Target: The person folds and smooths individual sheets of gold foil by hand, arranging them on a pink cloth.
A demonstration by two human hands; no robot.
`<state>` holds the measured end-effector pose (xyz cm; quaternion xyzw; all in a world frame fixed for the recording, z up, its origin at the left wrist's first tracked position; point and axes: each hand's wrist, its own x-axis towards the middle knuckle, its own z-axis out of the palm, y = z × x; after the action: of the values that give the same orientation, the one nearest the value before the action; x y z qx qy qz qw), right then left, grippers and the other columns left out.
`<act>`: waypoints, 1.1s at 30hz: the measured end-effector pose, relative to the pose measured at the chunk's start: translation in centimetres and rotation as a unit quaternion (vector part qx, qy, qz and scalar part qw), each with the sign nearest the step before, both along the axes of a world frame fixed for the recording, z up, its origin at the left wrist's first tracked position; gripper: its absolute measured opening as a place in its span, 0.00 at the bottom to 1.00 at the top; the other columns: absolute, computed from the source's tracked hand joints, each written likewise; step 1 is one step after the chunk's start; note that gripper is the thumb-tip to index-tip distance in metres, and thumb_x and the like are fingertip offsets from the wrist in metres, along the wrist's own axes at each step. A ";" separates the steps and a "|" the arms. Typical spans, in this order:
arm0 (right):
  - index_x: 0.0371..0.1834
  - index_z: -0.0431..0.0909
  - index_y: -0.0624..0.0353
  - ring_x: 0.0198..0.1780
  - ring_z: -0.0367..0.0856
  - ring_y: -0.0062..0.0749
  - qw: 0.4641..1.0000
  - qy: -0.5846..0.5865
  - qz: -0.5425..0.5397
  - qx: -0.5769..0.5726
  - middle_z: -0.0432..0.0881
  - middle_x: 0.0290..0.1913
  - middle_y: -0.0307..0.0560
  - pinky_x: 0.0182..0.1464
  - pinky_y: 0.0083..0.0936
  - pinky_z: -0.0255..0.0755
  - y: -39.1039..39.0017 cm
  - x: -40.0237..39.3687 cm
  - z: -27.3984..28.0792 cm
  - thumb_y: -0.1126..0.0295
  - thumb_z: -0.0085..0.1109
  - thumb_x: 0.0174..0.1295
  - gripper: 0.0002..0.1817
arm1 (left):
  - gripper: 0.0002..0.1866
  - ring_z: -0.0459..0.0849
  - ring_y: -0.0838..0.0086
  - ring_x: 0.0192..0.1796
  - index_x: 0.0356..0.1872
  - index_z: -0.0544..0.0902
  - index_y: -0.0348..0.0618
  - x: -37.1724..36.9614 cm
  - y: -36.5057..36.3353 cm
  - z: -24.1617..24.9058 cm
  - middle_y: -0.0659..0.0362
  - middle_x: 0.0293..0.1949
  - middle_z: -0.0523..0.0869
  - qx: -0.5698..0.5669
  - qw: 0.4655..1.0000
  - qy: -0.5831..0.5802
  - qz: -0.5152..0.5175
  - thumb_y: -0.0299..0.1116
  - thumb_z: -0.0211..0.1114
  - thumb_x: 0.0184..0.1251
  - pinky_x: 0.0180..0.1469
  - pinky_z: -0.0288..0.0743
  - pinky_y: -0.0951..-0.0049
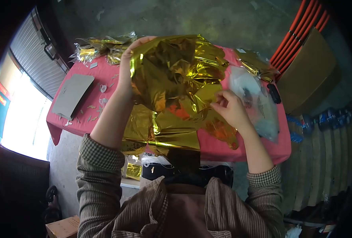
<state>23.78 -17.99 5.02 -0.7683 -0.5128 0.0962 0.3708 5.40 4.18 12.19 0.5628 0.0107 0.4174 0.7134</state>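
A large crumpled sheet of shiny gold foil (164, 67) is held up in front of me above the table. My left hand (133, 53) grips its upper left edge, the fingers partly hidden behind the foil. At the right side of the foil, my right hand (232, 108) is closed in a pinch on its edge, thumb against fingertips. The foil's lower part hangs down over the near table edge towards my lap.
A pink cloth (263, 148) covers the table. On it lie a grey board (73, 95), small scraps, a white string coil (103, 88), clear plastic bags (259, 107), a black object (274, 93) and wrapped gold foil packs (112, 49). Cardboard (310, 75) leans at right.
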 end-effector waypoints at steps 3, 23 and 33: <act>0.47 0.72 0.67 0.31 0.74 0.22 0.994 -0.074 -0.022 0.077 0.77 0.32 0.42 0.36 0.21 0.70 1.1 2.8 -1.9 0.71 0.67 0.49 0.23 | 0.22 0.81 0.69 0.44 0.49 0.74 0.34 -0.3 -0.1 0.3 0.53 0.43 0.81 -0.047 0.998 -0.039 -0.008 0.41 0.42 0.67 0.48 0.78 0.68; 0.35 0.74 0.62 0.25 0.81 0.27 0.855 0.462 -0.037 0.233 0.80 0.27 0.46 0.25 0.20 0.77 4.3 17.3 8.4 0.72 0.55 0.60 0.05 | 0.28 0.72 0.60 0.60 0.62 0.64 0.34 -14.8 12.6 3.6 0.49 0.60 0.70 0.057 0.996 -0.061 0.035 0.41 0.55 0.66 0.60 0.70 0.60; 0.38 0.73 0.58 0.23 0.79 0.28 0.808 0.361 -0.347 0.310 0.79 0.27 0.43 0.19 0.21 0.71 0.3 30.2 3.2 0.74 0.58 0.55 0.08 | 0.29 0.74 0.64 0.56 0.62 0.65 0.38 -12.7 10.1 -0.8 0.50 0.58 0.72 0.061 0.993 -0.103 0.021 0.46 0.55 0.66 0.57 0.72 0.61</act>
<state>54.00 -17.65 8.21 -0.6493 -0.0440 0.0677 0.7563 -7.32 14.25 11.38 0.5589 -0.0760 0.4881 0.6660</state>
